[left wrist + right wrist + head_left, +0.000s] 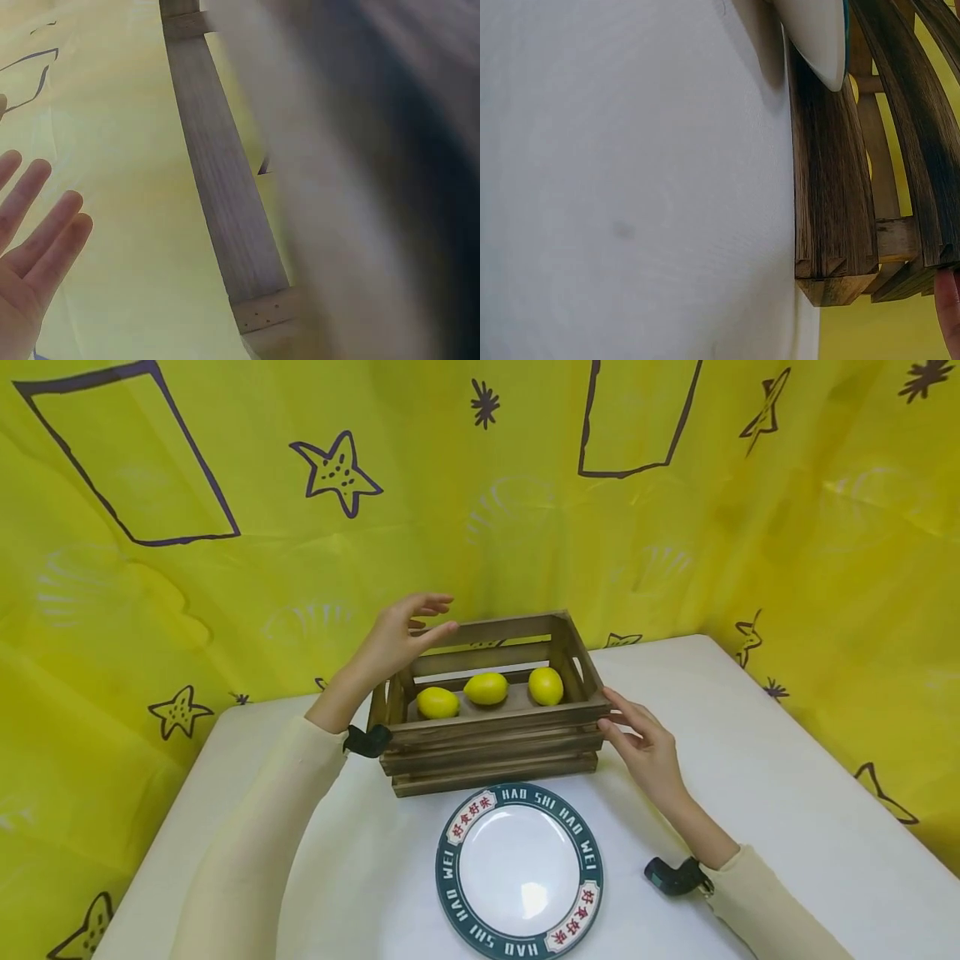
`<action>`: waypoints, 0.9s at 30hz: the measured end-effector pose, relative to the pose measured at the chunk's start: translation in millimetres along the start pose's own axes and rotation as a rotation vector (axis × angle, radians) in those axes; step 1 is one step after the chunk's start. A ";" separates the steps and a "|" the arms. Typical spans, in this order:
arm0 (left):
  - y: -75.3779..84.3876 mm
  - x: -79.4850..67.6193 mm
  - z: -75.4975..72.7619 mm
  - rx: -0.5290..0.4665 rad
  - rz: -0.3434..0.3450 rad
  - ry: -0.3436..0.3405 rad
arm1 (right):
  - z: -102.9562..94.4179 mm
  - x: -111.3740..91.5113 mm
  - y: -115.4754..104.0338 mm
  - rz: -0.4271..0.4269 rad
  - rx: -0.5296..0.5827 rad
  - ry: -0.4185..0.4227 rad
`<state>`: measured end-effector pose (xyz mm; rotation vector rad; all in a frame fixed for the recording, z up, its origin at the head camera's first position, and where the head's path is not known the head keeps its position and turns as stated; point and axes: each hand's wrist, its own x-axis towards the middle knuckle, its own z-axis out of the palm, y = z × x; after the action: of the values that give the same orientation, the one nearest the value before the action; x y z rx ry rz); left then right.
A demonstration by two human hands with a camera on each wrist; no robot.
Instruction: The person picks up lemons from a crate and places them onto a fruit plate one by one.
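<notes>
A brown slatted wooden crate (pixel 495 742) stands on the white table with three yellow lemons (pixel 486 688) inside it. Above the crate's back left corner hovers my left hand (pixel 405 631), its fingers extended and holding nothing. In the left wrist view those fingers (pixel 56 232) spread beside a slat (pixel 225 180) of the crate. My right hand (pixel 647 752) touches the crate's right front corner with its fingertips; in the right wrist view only a fingertip (pixel 946 311) shows at the crate's end. In front of the crate lies a round white plate (pixel 519 868) with a dark green lettered rim.
The white table (pixel 750 760) extends to both sides of the crate. Behind it and along its sides hangs a yellow cloth (pixel 420 543) with drawn stars and shells. Each wrist wears a small black camera mount (pixel 675 877).
</notes>
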<state>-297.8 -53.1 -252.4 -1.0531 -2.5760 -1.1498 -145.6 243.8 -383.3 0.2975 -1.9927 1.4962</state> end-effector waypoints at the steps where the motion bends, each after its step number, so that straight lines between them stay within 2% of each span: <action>1: 1.0 0.6 0.0 0.004 0.000 -0.002 | 0.1 -0.1 0.5 -0.001 0.002 -0.002; 16: 9.1 15.7 1.9 0.019 0.026 -0.045 | -0.9 -0.8 1.9 -0.008 -0.005 0.003; 27: 12.5 26.0 11.1 0.009 0.024 -0.106 | -1.2 -1.1 2.8 -0.010 -0.024 0.004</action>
<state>-307.5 -25.3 -242.8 -1.1700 -2.6370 -1.1043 -145.8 245.6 -386.0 0.2940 -2.0020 1.4651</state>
